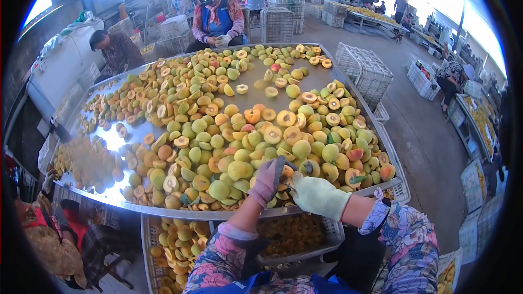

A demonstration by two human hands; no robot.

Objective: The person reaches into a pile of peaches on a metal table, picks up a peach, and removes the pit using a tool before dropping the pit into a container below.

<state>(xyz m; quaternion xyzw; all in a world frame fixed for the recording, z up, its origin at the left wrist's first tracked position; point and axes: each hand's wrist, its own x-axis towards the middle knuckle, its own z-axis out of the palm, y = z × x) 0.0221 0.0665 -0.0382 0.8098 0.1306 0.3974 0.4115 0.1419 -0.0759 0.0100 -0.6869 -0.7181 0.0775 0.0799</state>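
In front of me, at the near edge of a metal table (321, 96), both my hands meet over a cut yellow peach half (286, 174). My left hand (265, 182), in a pinkish-purple glove with dark fingertips, is closed around the fruit's left side. My right hand (320, 196), in a pale green glove, is closed against its right side; a thin tool may be in its fingers, but I cannot make it out. Around them lies a heap of yellow-green peaches (218, 189), many halved with pits showing.
Below the table edge stand a crate of peach halves (180, 250) on the left and a crate of darker pieces (294, 237). White crates (366, 71) stand beyond the right edge. A person (218, 19) sits across the table; others sit at the left.
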